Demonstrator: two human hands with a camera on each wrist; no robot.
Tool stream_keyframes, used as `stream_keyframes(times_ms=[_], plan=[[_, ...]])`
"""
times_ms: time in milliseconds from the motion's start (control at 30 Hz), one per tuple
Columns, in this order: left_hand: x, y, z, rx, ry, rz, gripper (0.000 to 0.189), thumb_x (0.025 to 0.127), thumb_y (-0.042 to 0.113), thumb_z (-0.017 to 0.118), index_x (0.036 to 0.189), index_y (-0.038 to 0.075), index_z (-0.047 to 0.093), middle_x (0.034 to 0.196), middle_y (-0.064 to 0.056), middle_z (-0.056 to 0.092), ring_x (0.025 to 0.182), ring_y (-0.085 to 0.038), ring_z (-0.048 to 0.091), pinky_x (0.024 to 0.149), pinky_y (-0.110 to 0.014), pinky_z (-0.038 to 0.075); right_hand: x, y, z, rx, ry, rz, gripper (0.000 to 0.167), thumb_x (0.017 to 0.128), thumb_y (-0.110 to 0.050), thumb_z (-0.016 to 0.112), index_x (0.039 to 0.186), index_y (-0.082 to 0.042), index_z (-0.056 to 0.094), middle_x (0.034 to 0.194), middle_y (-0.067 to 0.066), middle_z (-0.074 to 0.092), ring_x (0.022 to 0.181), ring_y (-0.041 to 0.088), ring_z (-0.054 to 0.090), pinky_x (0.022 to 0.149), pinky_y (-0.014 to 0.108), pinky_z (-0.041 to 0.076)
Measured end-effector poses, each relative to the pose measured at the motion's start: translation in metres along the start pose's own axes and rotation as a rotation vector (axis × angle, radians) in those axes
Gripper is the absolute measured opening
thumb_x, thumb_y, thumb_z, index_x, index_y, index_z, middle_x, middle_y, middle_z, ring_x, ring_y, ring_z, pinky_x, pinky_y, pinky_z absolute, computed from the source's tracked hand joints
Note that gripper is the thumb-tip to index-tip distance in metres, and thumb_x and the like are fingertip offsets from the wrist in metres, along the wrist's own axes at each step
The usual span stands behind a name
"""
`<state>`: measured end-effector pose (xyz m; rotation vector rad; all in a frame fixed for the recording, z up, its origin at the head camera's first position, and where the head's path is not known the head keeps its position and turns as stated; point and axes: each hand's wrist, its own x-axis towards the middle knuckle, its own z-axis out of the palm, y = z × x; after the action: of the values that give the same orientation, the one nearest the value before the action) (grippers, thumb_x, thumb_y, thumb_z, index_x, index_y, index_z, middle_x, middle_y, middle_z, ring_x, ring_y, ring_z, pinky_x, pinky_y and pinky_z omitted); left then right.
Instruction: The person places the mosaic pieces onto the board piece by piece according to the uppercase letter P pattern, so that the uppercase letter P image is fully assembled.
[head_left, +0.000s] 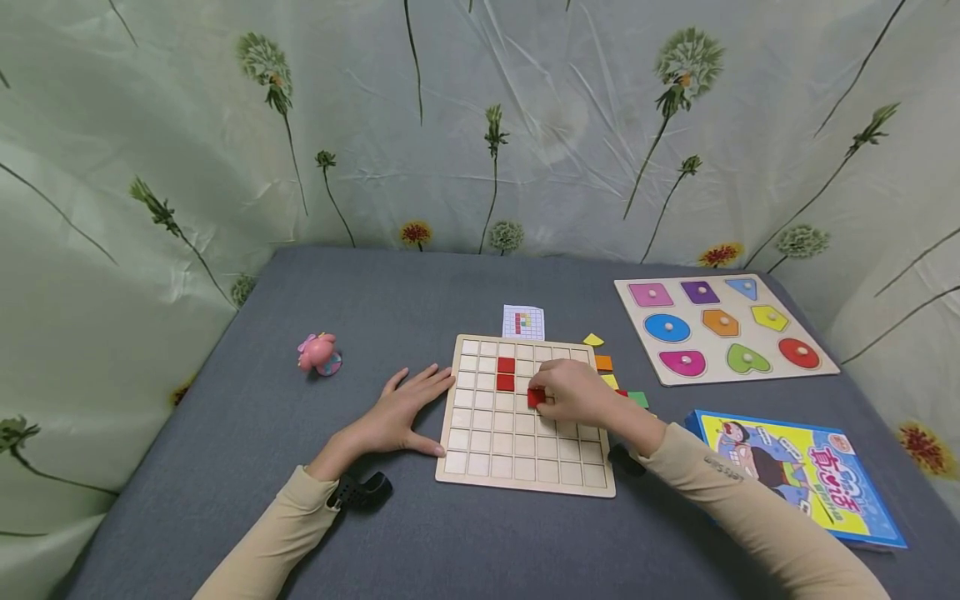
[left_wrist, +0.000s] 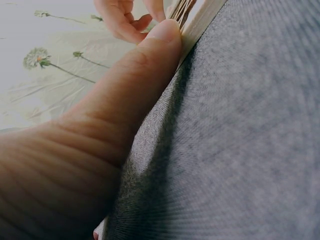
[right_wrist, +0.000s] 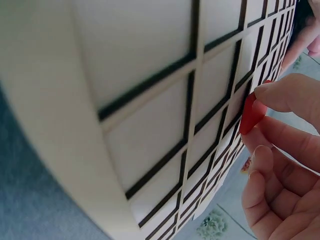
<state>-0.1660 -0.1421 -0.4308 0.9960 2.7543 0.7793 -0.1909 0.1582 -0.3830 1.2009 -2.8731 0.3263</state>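
A square wooden grid board (head_left: 525,487) lies on the table, with two red square tiles (head_left: 506,365) set one below the other in its upper part. Over the board my right hand (head_left: 577,392) pinches another red tile (right_wrist: 254,114) between thumb and finger, close above the cells. My left hand (head_left: 405,410) rests at the board's left edge, fingers spread and straight. In the left wrist view the thumb (left_wrist: 135,75) touches the board's side. Behind the board lies a small printed pattern card (head_left: 523,321), its coloured squares partly visible.
Loose tiles, including an orange one (head_left: 603,363) and a green one (head_left: 638,399), lie along the board's right edge, partly hidden by my arm. A shape puzzle board (head_left: 720,367) and a blue-yellow box (head_left: 810,479) are on the right. A pink figurine (head_left: 318,353) stands left.
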Motion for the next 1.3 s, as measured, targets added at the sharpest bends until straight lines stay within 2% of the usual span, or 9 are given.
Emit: stream_keyframes(times_ms=[333,733,1033,1300], plan=[[0.0,-0.002,0.001,0.006,0.005,0.001,0.103,0.063,0.051,0.079,0.146,0.01,0.033,0.153,-0.01,0.033,0.145,-0.034,0.023,0.11,-0.063,0.007,0.007,-0.006,0.007,-0.006,0.013,-0.011,0.006,0.072,-0.011,0.069,0.077,-0.014,0.069,0.069,-0.005,0.057,0.062,0.005,0.043,0.056,0.018,0.035],[0.0,-0.002,0.001,0.009,0.005,0.007,0.103,0.064,0.051,0.079,0.147,0.01,0.033,0.153,-0.01,0.032,0.145,-0.034,0.023,0.109,-0.064,0.007,0.012,-0.01,0.013,0.047,0.043,-0.057,0.013,0.075,-0.011,0.071,0.087,-0.011,0.074,0.078,-0.002,0.062,0.069,0.006,0.049,0.064,0.019,0.044],[0.001,-0.002,0.001,0.01,-0.001,0.003,0.103,0.065,0.051,0.079,0.147,0.01,0.033,0.153,-0.01,0.032,0.145,-0.034,0.023,0.109,-0.064,0.007,0.014,-0.012,0.014,0.072,0.063,-0.059,0.018,0.078,-0.02,0.075,0.093,-0.011,0.074,0.078,-0.001,0.064,0.067,0.006,0.049,0.061,0.018,0.042],[0.001,-0.003,0.002,0.003,-0.006,0.003,0.102,0.065,0.051,0.078,0.147,0.011,0.032,0.154,-0.009,0.031,0.145,-0.034,0.022,0.109,-0.064,0.007,0.017,-0.014,0.015,0.103,0.039,-0.023,0.02,0.078,-0.025,0.075,0.094,-0.013,0.074,0.077,-0.001,0.064,0.063,0.003,0.046,0.059,0.016,0.038]])
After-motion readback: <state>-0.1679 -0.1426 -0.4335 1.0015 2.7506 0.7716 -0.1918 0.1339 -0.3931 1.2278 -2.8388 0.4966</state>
